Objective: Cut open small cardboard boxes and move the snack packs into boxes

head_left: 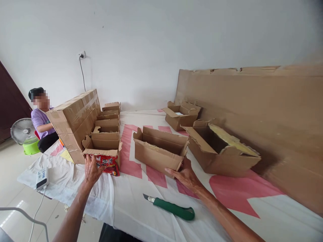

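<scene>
My left hand (93, 168) rests against the near wall of an open cardboard box (102, 144), its fingers extended and thumb apart. A red printed packet (111, 164) stands against that box, and my thumb overlaps its left part. With my right hand (184, 173), I grip the near right corner of a long, open cardboard box (157, 151); the thumb lies on its front wall and the fingers are partly hidden round the end. Nearer to me, a green-handled utility knife (174, 208) lies on the cloth, blade out and pointing left.
Taped cartons (73, 117) are stacked at the left, beside a row of open boxes (108, 119). Two open boxes (218, 154) stand at right before a large cardboard sheet (252, 101). A power strip (42, 178) lies near the left edge. A person (42, 117) sits beyond.
</scene>
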The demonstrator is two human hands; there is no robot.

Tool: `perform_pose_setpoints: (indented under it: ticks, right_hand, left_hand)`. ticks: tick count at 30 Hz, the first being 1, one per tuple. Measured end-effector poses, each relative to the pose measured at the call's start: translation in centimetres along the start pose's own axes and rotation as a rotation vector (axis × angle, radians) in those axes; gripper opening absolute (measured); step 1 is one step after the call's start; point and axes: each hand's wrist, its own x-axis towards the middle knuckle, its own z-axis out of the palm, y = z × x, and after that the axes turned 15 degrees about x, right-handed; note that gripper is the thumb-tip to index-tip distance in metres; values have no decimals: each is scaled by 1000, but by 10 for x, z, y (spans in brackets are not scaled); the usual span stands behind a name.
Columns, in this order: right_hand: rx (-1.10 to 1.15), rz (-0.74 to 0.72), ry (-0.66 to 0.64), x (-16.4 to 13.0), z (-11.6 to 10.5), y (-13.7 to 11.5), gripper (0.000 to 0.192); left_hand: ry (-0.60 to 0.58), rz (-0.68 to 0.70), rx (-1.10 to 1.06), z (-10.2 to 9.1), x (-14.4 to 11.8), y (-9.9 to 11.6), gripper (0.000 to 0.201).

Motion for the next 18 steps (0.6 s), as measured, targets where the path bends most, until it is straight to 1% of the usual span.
perform_pose_setpoints:
  ticks: [4, 7, 10, 15, 18]
  right_hand:
    - [-32, -51, 8, -1, 3, 0, 108]
    - [-11, -63, -16, -2, 5, -1, 109]
    - [15, -46, -39, -2, 5, 0, 109]
    - [47, -4, -11, -1, 5, 5, 113]
    - [83, 35, -10, 1, 12, 3, 107]
  left_hand:
    - [2, -1, 43, 2, 5, -1, 55]
    - [-13, 3, 61, 2, 7, -2, 58]
    - [-34, 11, 70, 0, 9, -2, 57]
    - [-32, 16, 72, 0, 13, -1, 55]
    - [-26, 9, 72, 2, 16, 3, 56]
